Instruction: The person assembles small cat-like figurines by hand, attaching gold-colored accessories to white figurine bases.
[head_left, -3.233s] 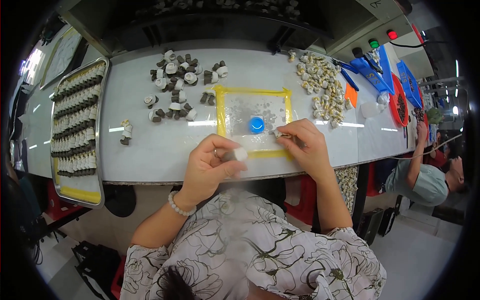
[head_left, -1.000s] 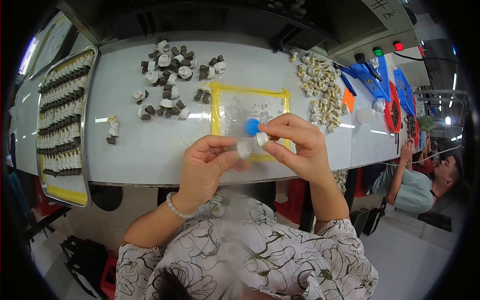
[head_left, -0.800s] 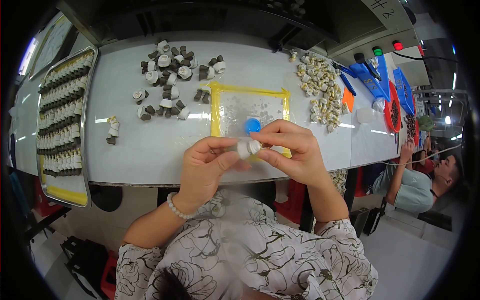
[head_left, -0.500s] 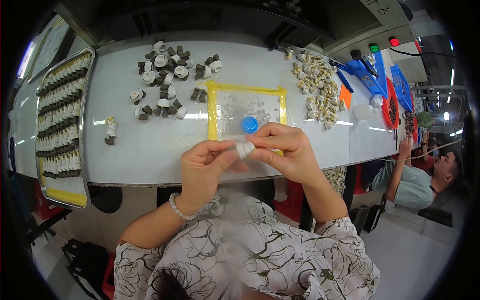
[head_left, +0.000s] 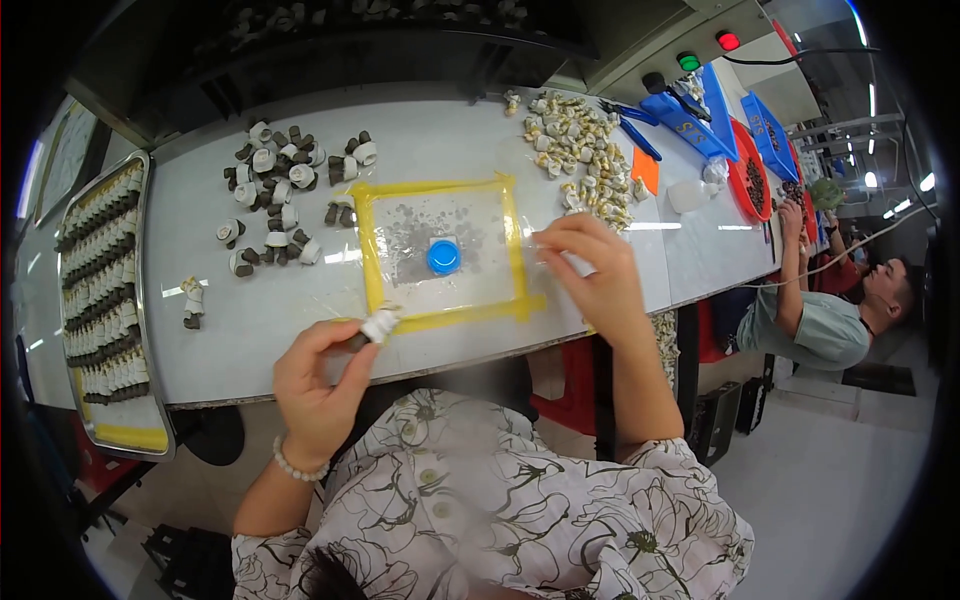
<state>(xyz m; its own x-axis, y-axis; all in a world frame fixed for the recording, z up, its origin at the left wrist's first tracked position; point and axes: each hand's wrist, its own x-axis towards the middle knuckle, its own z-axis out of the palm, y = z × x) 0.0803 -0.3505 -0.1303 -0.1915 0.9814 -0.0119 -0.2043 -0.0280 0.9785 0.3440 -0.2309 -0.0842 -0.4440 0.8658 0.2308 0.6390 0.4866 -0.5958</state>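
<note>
My left hand (head_left: pixel 318 385) is at the table's near edge, shut on a small white-and-dark cylindrical part (head_left: pixel 378 325) held between thumb and fingers. My right hand (head_left: pixel 597 272) is over the right side of a clear mat bordered with yellow tape (head_left: pixel 515 250). Its fingertips are pinched on what looks like a thin clear piece of film. A blue cap (head_left: pixel 443 257) lies in the middle of the mat, between my two hands.
A heap of white-and-dark parts (head_left: pixel 285 190) lies left of the mat and a pile of beige parts (head_left: pixel 590 165) lies right of it. A metal tray (head_left: pixel 140 330) of rowed parts sits far left. Another person (head_left: pixel 830 325) works at the right.
My hands were together on the part in front of the mat. Now they are apart: the right hand has moved right to the mat's edge, and the left has moved left and nearer with the part.
</note>
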